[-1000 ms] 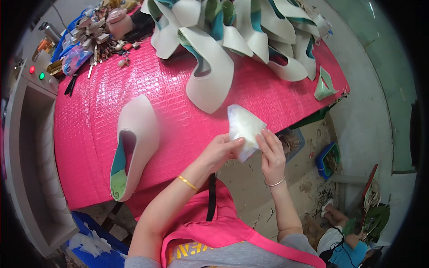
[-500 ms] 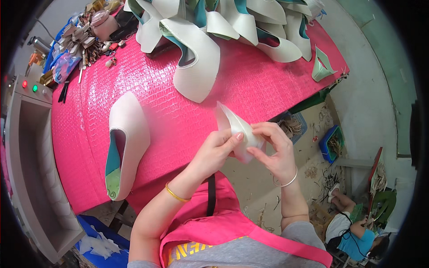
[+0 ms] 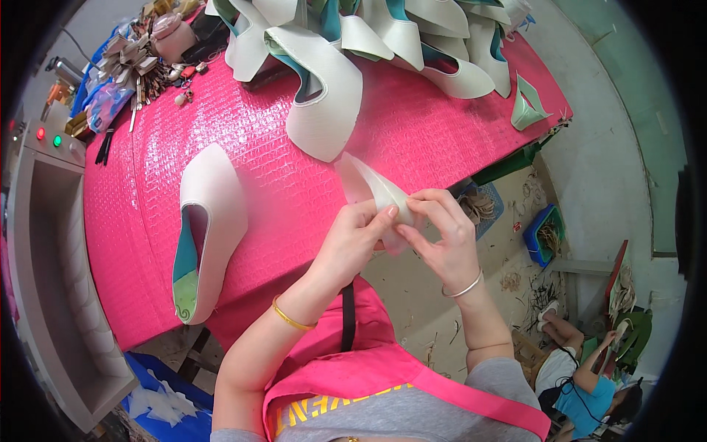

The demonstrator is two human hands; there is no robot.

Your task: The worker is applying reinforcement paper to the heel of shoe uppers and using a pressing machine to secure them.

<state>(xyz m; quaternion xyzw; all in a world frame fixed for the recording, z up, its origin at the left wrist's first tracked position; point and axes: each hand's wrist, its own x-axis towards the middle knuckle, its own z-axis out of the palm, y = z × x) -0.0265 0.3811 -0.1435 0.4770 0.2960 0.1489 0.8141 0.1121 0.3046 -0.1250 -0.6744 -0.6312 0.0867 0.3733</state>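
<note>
Both hands hold a thin, pale, curved shoe piece above the table's near edge, its pointed end toward the table. My left hand grips its left side, thumb pressed on the outer face. With fingers and thumb bent round the other side, my right hand pinches it near the middle. Part of the piece lies hidden behind the fingers. To the left rests a white shoe upper with teal and green lining. Another white shoe upper lies beyond my hands.
Several white uppers are heaped at the pink table's far side. A pale green curved piece stands far right. At left is a grey cabinet with lit buttons. A person sits lower right, near a blue bin.
My hands and the shoe piece have shifted slightly left and up, and the piece tilts further left. The seated person has raised an arm.
</note>
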